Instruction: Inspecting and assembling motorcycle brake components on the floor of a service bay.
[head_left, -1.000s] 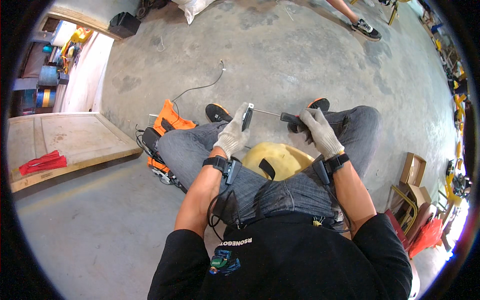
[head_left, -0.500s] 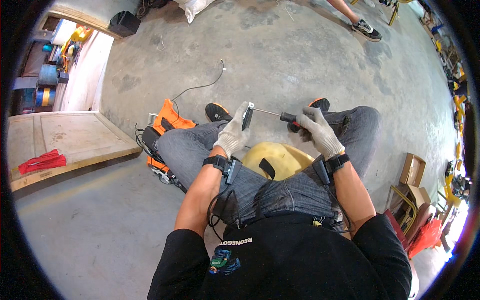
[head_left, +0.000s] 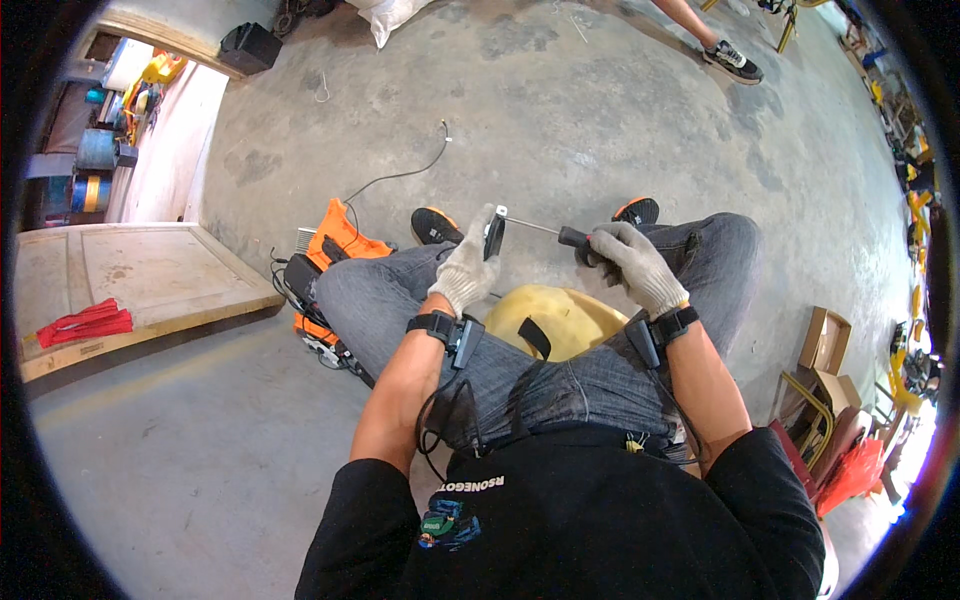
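My gloved left hand (head_left: 466, 272) is closed around a small black part (head_left: 494, 238) with a pale metal piece at its upper end. In my gloved right hand (head_left: 640, 266) is a screwdriver (head_left: 574, 238), its dark handle gripped and its thin shaft pointing left. The shaft's tip meets the metal end of the black part; the exact contact is too small to make out. Both hands are above my lap, between my bent knees. Below them lies a rounded yellow object (head_left: 570, 312) with a black strap across it.
Beside my left leg are an orange-and-black item (head_left: 345, 235) and a thin black cable (head_left: 398, 174) on the concrete floor. A wooden panel (head_left: 140, 265) at left carries a red cloth (head_left: 84, 323). Cardboard boxes (head_left: 826, 338) stand at right. Another person's shoe (head_left: 733, 62) shows far right.
My right hand's fingers have shifted and turned slightly on the screwdriver's handle, and its red part is now mostly covered. My left hand and the black part stay in place.
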